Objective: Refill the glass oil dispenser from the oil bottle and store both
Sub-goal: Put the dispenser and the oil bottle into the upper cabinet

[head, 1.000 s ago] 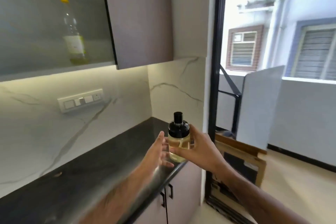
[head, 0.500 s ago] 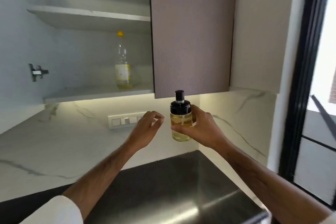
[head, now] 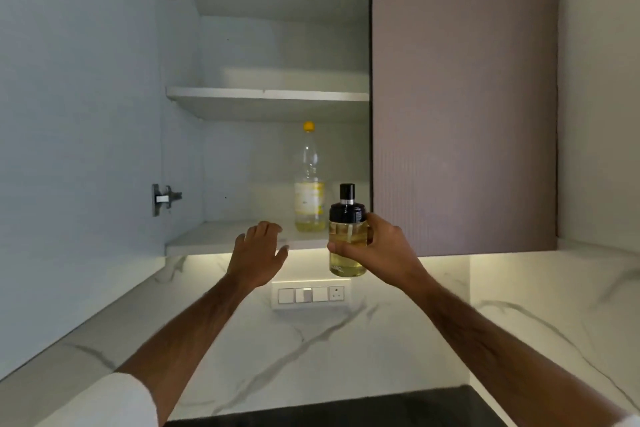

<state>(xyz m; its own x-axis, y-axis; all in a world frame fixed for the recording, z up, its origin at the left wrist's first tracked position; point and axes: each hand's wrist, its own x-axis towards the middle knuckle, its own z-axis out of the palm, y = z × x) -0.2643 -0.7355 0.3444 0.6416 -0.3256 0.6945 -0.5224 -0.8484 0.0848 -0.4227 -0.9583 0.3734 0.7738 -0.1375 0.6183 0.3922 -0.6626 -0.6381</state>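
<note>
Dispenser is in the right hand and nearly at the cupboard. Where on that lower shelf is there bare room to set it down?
The lower shelf is bare from the cupboard's left wall to the oil bottle, where the left hand reaches. Right of the bottle it looks tight: the closed door borders it, and the dispenser in the right hand hides that part.

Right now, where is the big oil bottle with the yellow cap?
In the head view, the oil bottle stands upright on the lower shelf of the open cabinet, toward its right side, just behind and left of the glass dispenser held in the right hand.
</note>
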